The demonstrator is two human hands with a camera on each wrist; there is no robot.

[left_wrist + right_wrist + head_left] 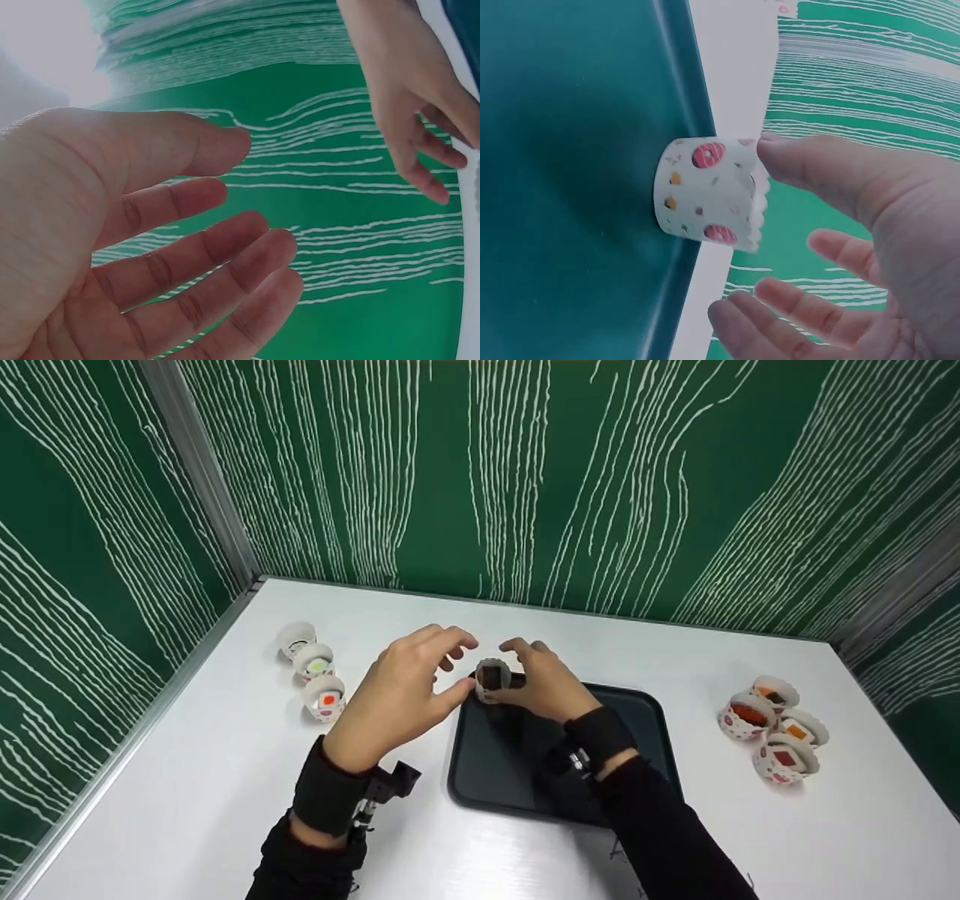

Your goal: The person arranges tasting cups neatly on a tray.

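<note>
A paper baking cup (484,690) with a dark brown piece inside stands at the tray's far left corner. Pink donut prints cover its side in the right wrist view, where the baking cup (701,187) looks upright on the tray (577,262). My right hand (551,682) is beside it, thumb at the rim and fingers spread apart, not gripping it. To the left of the cup, my left hand (409,682) is raised with loosely bent fingers and holds nothing. In the left wrist view, the left hand's palm (82,202) has nothing in it.
The dark tray (502,780) lies on a white table (225,780). Three baking cups (324,709) stand in a row at the left. Several more cups (780,769) cluster at the right. Green walls (442,472) with white lines enclose the table's back and sides.
</note>
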